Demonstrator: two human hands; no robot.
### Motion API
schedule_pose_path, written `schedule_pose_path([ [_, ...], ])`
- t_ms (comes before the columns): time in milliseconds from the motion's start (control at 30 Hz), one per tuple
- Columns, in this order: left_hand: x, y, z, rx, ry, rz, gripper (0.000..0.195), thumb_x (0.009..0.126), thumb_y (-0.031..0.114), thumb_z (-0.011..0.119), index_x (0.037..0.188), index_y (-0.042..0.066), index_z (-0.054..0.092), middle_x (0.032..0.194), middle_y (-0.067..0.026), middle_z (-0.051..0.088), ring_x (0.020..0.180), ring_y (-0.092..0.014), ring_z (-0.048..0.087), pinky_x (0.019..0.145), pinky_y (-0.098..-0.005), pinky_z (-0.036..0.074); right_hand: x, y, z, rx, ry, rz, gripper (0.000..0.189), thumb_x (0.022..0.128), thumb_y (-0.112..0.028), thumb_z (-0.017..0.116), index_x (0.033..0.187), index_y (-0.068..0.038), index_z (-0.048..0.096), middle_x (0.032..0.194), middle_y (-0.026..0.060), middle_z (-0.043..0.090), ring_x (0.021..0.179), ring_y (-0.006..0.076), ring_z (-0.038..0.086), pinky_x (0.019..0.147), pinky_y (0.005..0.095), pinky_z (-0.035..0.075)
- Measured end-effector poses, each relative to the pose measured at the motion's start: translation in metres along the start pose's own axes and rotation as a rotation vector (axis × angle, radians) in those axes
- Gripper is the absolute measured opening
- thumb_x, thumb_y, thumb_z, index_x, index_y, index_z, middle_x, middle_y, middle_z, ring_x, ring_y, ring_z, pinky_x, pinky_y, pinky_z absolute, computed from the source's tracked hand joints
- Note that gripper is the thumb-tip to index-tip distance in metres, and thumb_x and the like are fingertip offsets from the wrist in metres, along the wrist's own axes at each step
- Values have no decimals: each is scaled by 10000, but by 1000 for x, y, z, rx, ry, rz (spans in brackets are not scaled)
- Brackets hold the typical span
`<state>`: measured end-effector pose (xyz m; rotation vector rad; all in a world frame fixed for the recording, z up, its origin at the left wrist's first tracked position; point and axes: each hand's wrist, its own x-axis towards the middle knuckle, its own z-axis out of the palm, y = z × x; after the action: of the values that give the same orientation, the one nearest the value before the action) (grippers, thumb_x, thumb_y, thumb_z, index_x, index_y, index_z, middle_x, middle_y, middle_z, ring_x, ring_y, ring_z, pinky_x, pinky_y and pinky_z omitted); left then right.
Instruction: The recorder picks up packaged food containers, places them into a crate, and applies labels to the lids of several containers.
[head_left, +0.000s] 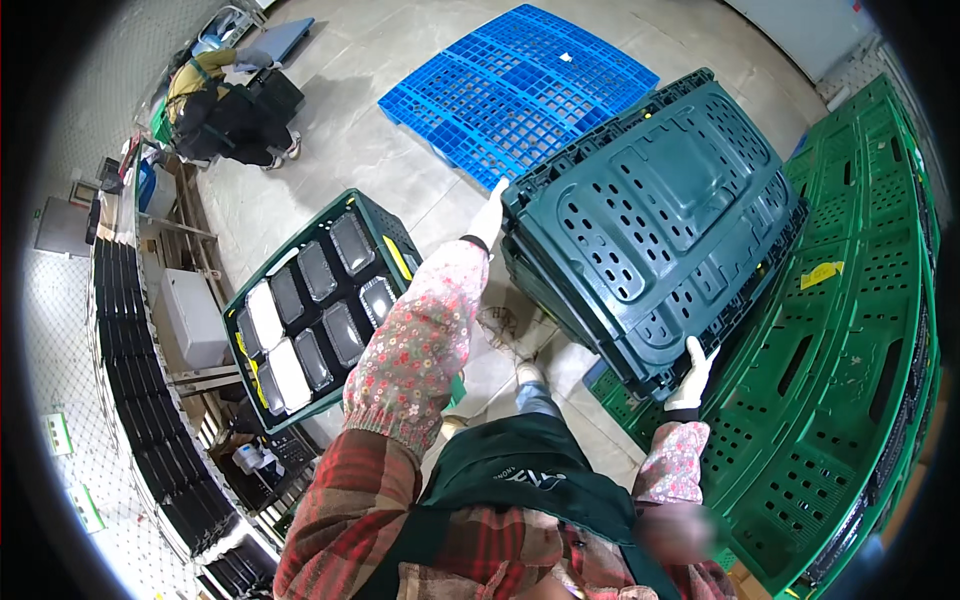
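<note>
In white gloves, my left hand (491, 216) and my right hand (691, 379) grip opposite near corners of a dark green folded plastic crate (675, 202). Under its top panel lie more dark green layers, apparently several folded crates in a stack. My fingertips are partly hidden by the crate's edges. To the left of my left arm stands an open green crate (405, 232) holding several black plastic containers (316, 271) and white ones (285, 373) in rows.
A blue plastic pallet (517, 82) lies on the tiled floor ahead. Stacked green crates (817, 330) rise close on my right. Racked black trays (135, 360) line the left side. At the upper left a co-worker (225, 112) bends beside a black crate (276, 96).
</note>
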<state>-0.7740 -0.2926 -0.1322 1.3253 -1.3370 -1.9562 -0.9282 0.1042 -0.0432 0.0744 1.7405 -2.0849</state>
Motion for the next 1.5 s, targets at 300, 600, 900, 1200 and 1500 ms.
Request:
schedule_pose_path([
  [300, 13, 30, 49, 101, 2, 1, 771, 935, 647, 280, 989, -25, 656, 817, -108, 631, 790, -234, 542, 826, -368, 392, 37, -26, 9, 128, 18, 99, 538, 891, -316, 629, 1347, -88, 455, 1232, 68, 570, 1103, 213, 549, 941, 370, 450],
  [600, 48, -18, 26, 96, -125, 9, 574, 963, 497, 274, 1042, 70, 649, 891, -105, 650, 840, -217, 561, 791, -368, 418, 14, -5, 5, 386, 10, 187, 492, 852, -410, 638, 1199, -64, 587, 1177, 64, 632, 1040, 242, 603, 912, 381, 483],
  [900, -16, -21, 1, 64, 163, 180, 511, 987, 417, 325, 1185, 31, 595, 1091, -102, 643, 1032, -196, 545, 914, -354, 405, 9, -2, 4, 434, -44, 296, 447, 836, -338, 656, 1185, -65, 599, 1144, 72, 642, 1007, 241, 612, 904, 374, 490],
  [1200, -22, -11, 22, 70, 267, 97, 607, 956, 499, 302, 1103, 15, 636, 1006, -162, 673, 915, -286, 609, 843, -387, 441, 50, -5, -2, 342, -101, 260, 429, 826, -336, 683, 1141, -54, 611, 1077, 63, 665, 954, 217, 633, 858, 343, 509],
  [1500, 76, -90, -23, -76, 194, 120, 564, 985, 451, 279, 1141, 19, 605, 995, -225, 670, 974, -337, 613, 866, -396, 454, 12, 33, -14, 372, -17, 232, 432, 859, -312, 655, 1208, -71, 573, 1141, 59, 632, 1019, 209, 602, 905, 349, 478],
])
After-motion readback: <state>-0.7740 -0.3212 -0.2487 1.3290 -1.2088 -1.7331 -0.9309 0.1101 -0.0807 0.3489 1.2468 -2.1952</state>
